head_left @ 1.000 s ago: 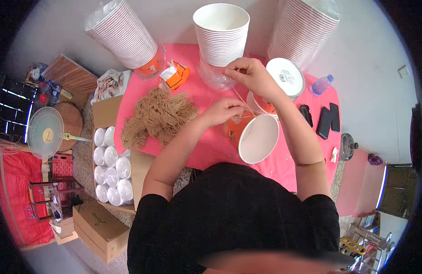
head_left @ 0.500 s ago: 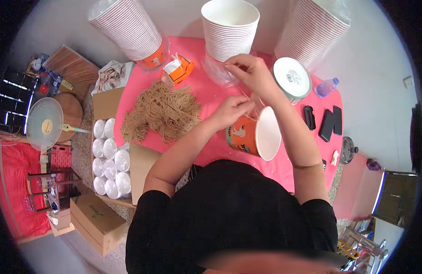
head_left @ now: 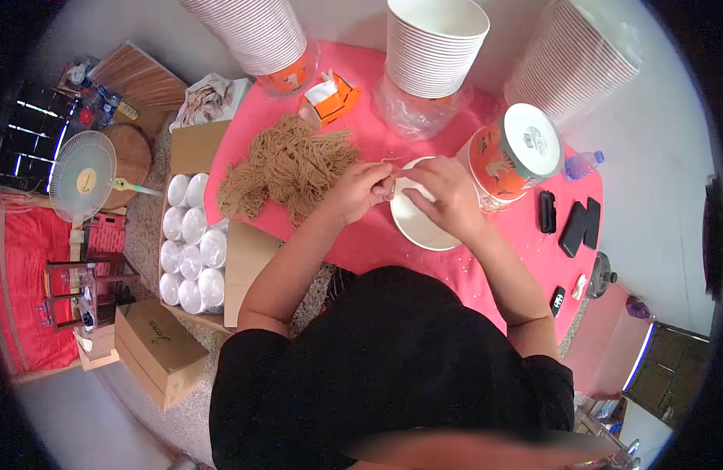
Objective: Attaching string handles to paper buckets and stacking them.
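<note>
A white paper bucket lies tipped in front of me, its open mouth facing up toward me. My left hand is closed in a pinch at the bucket's left rim, with a short bit of tan string showing at its fingertips. Over the mouth reaches my right hand, thumb and forefinger apart, its fingertips close to the left hand's. Whether string runs to the right fingers is too small to tell. Left of both hands lies a heap of tan string on the pink tablecloth.
Tall bucket stacks stand along the back: left, middle and right. An upside-down orange bucket sits right of my hands. A tissue pack, bottle and black phone lie around. A carton of wrapped white rolls stands left.
My right hand has come down from above to meet the left at the bucket's rim. The bucket's mouth has turned more upward. The view has shifted, moving the background.
</note>
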Available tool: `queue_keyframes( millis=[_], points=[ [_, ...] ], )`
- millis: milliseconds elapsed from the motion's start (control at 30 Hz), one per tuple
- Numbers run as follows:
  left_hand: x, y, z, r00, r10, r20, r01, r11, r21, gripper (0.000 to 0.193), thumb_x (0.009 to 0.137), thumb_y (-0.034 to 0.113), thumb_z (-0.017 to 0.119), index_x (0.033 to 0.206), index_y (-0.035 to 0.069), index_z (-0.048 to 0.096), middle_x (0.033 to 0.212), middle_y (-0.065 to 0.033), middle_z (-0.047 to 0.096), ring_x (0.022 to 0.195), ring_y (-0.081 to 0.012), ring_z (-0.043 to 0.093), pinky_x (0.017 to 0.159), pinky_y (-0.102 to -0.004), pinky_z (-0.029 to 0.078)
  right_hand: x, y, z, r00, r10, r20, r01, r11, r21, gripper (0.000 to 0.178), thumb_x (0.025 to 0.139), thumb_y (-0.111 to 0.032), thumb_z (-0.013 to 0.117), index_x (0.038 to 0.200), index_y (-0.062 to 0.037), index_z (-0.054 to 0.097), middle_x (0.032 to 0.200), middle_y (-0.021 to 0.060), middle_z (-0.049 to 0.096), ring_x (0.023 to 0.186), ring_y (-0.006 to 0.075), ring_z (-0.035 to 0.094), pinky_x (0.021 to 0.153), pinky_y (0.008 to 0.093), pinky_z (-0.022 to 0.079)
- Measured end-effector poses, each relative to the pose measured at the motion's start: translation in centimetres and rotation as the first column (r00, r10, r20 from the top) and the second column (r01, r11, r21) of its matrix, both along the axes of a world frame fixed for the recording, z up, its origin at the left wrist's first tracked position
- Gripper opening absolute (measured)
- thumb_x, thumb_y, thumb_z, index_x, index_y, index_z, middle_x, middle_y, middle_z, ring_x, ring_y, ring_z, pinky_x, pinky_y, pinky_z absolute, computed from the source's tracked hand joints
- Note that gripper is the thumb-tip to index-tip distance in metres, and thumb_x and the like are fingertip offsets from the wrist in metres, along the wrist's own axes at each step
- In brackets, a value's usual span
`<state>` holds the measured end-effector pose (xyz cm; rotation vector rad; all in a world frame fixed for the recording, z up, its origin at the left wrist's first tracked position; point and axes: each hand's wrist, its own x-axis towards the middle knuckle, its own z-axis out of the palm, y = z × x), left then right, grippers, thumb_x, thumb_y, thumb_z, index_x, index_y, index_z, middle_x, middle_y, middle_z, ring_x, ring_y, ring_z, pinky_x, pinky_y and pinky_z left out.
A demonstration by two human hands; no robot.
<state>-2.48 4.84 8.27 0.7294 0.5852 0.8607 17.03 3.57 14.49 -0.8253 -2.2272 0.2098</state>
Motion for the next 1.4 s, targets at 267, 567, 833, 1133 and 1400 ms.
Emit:
queue_keyframes(
  millis=[267, 567, 833, 1133, 1400],
  points=[
    [0.5, -0.2, 0.4, 0.986, 0.043, -0.161, -0.043, 0.999, 0.005, 0.019, 0.091, 0.014, 0.046, 0.079, 0.002, 0.054, 0.065, -0.0004, 0.046, 0.061, -0.0095, 0.043, 0.060, -0.0250, 0.038, -0.9, 1.3, -0.7, 0.976, 0.008, 0.216, -0.050, 0.980, 0.192, 0.020, 0.069, -0.011, 0.065, 0.087, -0.0041, 0.061, 0.081, 0.0053, 0.059, 0.071, 0.0202, 0.055, 0.063, 0.0333, 0.041],
    [-0.6, -0.1, -0.7, 0.902, 0.094, -0.422, 0.021, 0.966, 0.258, 0.021, 0.087, 0.016, 0.055, 0.097, -0.001, 0.062, 0.080, -0.0017, 0.060, 0.076, -0.0086, 0.054, 0.072, -0.0232, 0.044, 1.5, 1.0, -1.8, 0.978, 0.040, 0.204, -0.032, 0.999, -0.044, 0.013, 0.073, -0.012, 0.064, 0.074, -0.0031, 0.055, 0.072, 0.0092, 0.057, 0.069, 0.0276, 0.057, 0.060, 0.0384, 0.044],
    [-1.4, -0.2, -1.2, 0.752, 0.038, -0.658, 0.199, 0.939, 0.282, 0.017, 0.085, 0.011, 0.059, 0.098, 0.000, 0.059, 0.091, -0.0010, 0.060, 0.084, -0.0078, 0.055, 0.076, -0.0233, 0.044, 1.0, 1.5, -1.3, 0.979, 0.204, 0.010, -0.199, 0.964, -0.175, 0.009, 0.075, -0.008, 0.063, 0.081, -0.0017, 0.059, 0.087, 0.0120, 0.057, 0.075, 0.0281, 0.058, 0.064, 0.0360, 0.047],
    [-0.6, -1.4, -1.9, 0.898, 0.083, -0.432, 0.013, 0.977, 0.213, 0.017, 0.088, 0.012, 0.054, 0.098, 0.000, 0.060, 0.090, -0.0018, 0.060, 0.085, -0.0091, 0.055, 0.080, -0.0243, 0.042, -1.2, 1.9, -4.5, 0.998, -0.033, -0.060, -0.014, 0.761, -0.649, 0.012, 0.081, -0.012, 0.063, 0.080, -0.0007, 0.059, 0.065, 0.0090, 0.058, 0.058, 0.0143, 0.053, 0.054, 0.0278, 0.041],
    [-0.3, -2.2, -1.4, 0.898, 0.113, -0.426, -0.036, 0.982, 0.185, 0.015, 0.083, 0.010, 0.059, 0.096, 0.001, 0.061, 0.088, -0.0017, 0.061, 0.084, -0.0088, 0.055, 0.077, -0.0224, 0.042, -1.4, 1.9, -5.2, 0.995, -0.020, -0.099, -0.053, 0.729, -0.683, 0.014, 0.082, -0.011, 0.062, 0.077, 0.0012, 0.057, 0.062, 0.0042, 0.056, 0.057, 0.0080, 0.048, 0.053, 0.0258, 0.040]
  ],
)
